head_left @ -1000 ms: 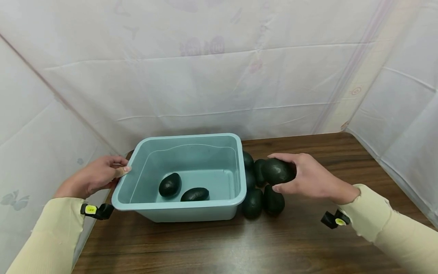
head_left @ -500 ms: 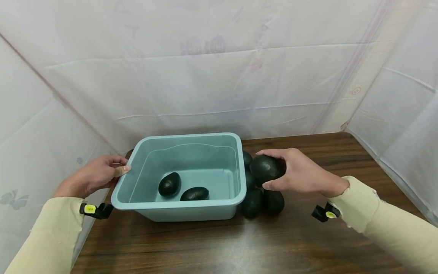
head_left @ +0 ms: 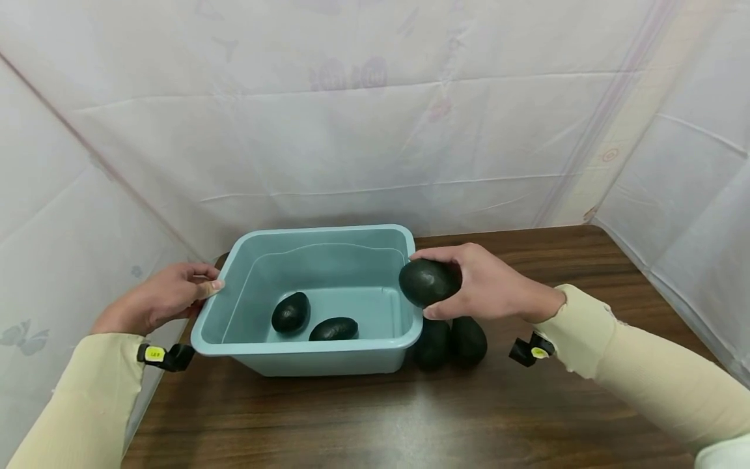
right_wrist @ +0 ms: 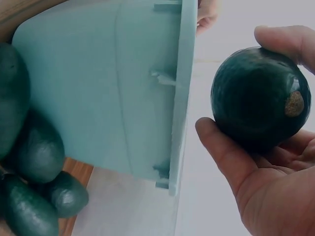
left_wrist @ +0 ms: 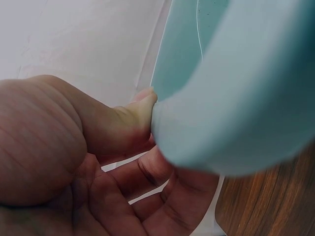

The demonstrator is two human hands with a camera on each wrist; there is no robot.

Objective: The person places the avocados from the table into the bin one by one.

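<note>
The tabletop (head_left: 527, 417) carries the pale blue tub (head_left: 328, 355), with two dark avocados (head_left: 291, 313) lying on its floor at the near side. More avocados (head_left: 467, 340) huddle on the wood just beside the tub's right wall, some touching it. The left hand (head_left: 166, 296) pinches the tub's left rim, thumb on top and fingers curled under, holding it steady. The right hand (head_left: 486, 285) cups one dark avocado (head_left: 428, 282) from behind, thumb and fingers wrapped round it, right above the tub's right rim. To do this well, I'd say carry the fruit fully past that rim before lowering, and let go low, so it doesn't knock the edge. The far half of the tub floor is open; the white curtain (head_left: 375, 130) stands close behind.
</note>
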